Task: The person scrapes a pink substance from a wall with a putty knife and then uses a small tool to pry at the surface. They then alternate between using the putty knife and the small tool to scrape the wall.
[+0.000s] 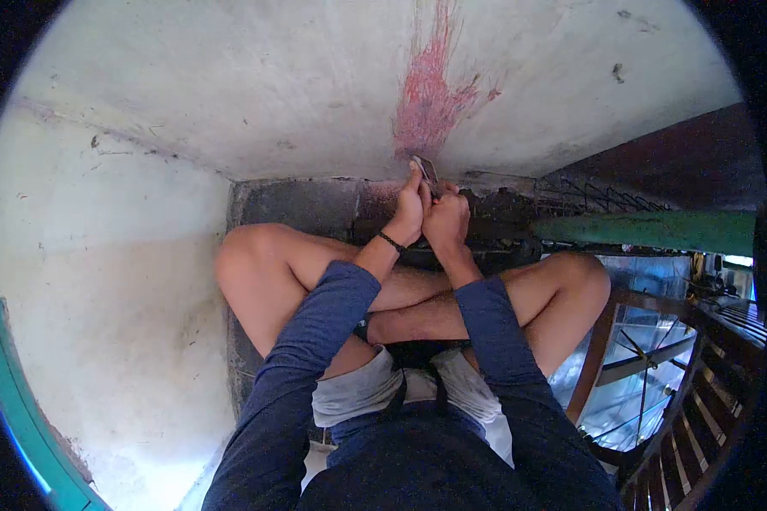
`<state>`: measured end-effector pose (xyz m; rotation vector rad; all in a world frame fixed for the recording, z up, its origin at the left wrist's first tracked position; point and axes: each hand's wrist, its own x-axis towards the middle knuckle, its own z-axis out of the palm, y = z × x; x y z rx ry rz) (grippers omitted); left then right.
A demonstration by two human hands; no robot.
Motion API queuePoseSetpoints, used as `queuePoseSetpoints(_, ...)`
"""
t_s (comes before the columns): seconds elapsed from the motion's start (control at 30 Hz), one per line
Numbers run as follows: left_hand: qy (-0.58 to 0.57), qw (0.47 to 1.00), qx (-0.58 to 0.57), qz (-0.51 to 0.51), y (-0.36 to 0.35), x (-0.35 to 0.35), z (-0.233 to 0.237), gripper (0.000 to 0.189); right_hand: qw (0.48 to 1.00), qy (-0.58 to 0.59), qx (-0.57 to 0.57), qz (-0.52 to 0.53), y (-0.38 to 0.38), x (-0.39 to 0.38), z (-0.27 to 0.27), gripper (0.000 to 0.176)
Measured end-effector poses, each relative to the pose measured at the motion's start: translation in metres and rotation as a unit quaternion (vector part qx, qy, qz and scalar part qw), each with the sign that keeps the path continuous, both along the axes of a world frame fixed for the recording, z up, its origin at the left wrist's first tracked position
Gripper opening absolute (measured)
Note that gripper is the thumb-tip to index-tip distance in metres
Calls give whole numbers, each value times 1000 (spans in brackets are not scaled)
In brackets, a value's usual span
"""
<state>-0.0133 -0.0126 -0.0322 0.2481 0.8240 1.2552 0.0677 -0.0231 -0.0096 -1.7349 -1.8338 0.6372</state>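
Note:
My left hand (411,206), with a dark bracelet at its wrist, is closed around a small flat scraper-like tool (426,170). The thumb lies along the tool's upper end. Close against it on the right, my right hand (446,220) is closed at the lower end of the same tool. Both hands are in front of the wall, just below a red scratched patch (426,106). The tool's tip is near the bottom of that patch; whether it touches the wall cannot be made out.
My crossed legs (273,264) are below the hands on a dark tiled floor (294,203). To the right are a green beam (648,230), wire rods and a slatted wooden piece (699,417). A green frame (21,409) stands at the far left.

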Motion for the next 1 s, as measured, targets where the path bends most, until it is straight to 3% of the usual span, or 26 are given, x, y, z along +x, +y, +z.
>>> queuePoseSetpoints(0.1, -5, 1000, -13, 22, -2, 5, -10, 51, 1000, -4, -6, -14, -1, 0, -2, 33)
queuePoseSetpoints(0.23, 88, 995, -42, 33, -8, 3, 26, 54, 1000, 3, 22, -14, 1, -1, -15, 38)
queuePoseSetpoints(0.33, 71, 997, -15, 9, -5, -4, -17, 53, 998, -46, -31, 6, 1, 1, -10, 39)
queuePoseSetpoints(0.43, 25, 993, -118, 18, -3, -1, -43, 53, 997, -66, -50, 3, -3, 3, -10, 40)
queuePoseSetpoints(0.53, 59, 997, -51, 27, -3, 2, -17, 53, 1000, 0, 17, 5, -2, 6, -11, 40)
queuePoseSetpoints(0.6, 31, 991, -91, 91, 2, 20, 30, 53, 997, 28, 67, 7, 5, 4, -20, 38)
queuePoseSetpoints(0.67, 41, 989, -104, 94, -2, 18, 23, 52, 995, 19, 101, 5, 5, 3, -34, 36)
queuePoseSetpoints(0.73, 88, 993, -73, 36, -5, -1, -30, 52, 998, -47, 27, -17, -8, -1, -12, 34)
queuePoseSetpoints(0.77, 79, 993, -74, 46, -3, 0, -23, 52, 997, -79, -2, -27, -7, -4, 1, 34)
queuePoseSetpoints(0.83, 64, 993, -80, 64, -3, 4, -5, 53, 1000, -13, 22, -6, -4, -2, 8, 34)
queuePoseSetpoints(0.87, 44, 996, -51, 57, 4, 4, -17, 53, 999, 20, 32, 4, -1, 0, 7, 34)
queuePoseSetpoints(0.97, 26, 998, -31, 49, 1, 9, -52, 54, 999, -41, 20, 0, 7, 2, -13, 35)
queuePoseSetpoints(1.0, 51, 995, -55, 60, -2, 10, -33, 54, 999, -51, -6, 0, 5, 4, -11, 36)
